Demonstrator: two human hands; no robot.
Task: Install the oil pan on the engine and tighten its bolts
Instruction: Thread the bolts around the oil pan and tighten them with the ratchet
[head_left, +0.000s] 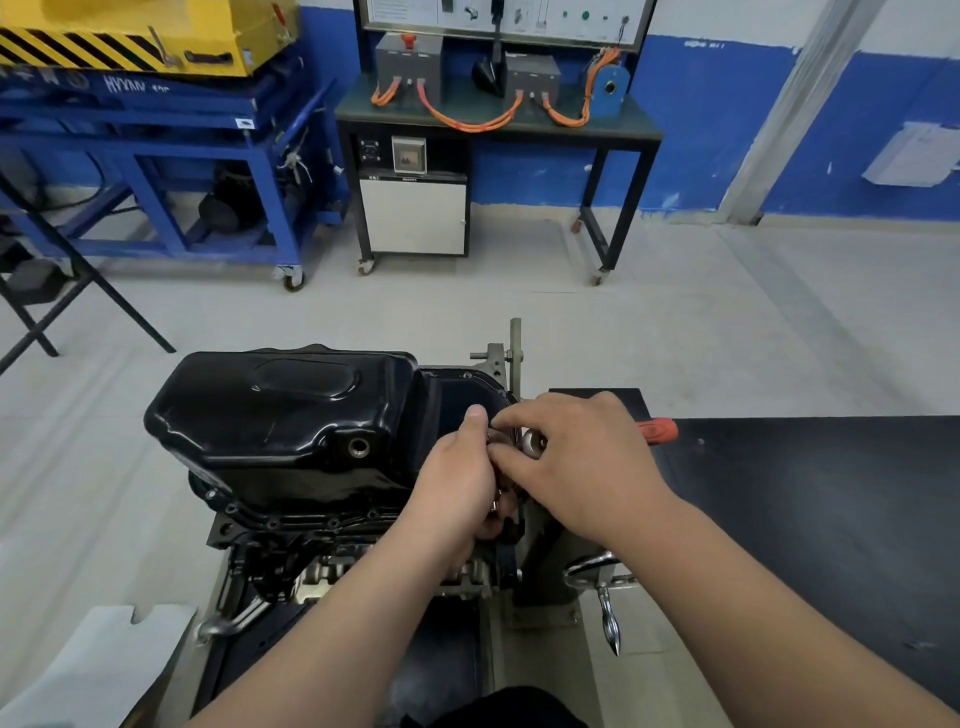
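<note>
The black oil pan sits on top of the engine, its flange lying on the block with several bolts along the near edge. My right hand is closed around the chrome head of a ratchet wrench whose red handle sticks out to the right. My left hand pinches the socket or extension beneath the ratchet head, at the pan's right end. What the socket sits on is hidden by my fingers.
The engine hangs on a metal stand with a crank handle at its right. A black table lies to the right. A blue cart and a wheeled training bench stand across the grey floor.
</note>
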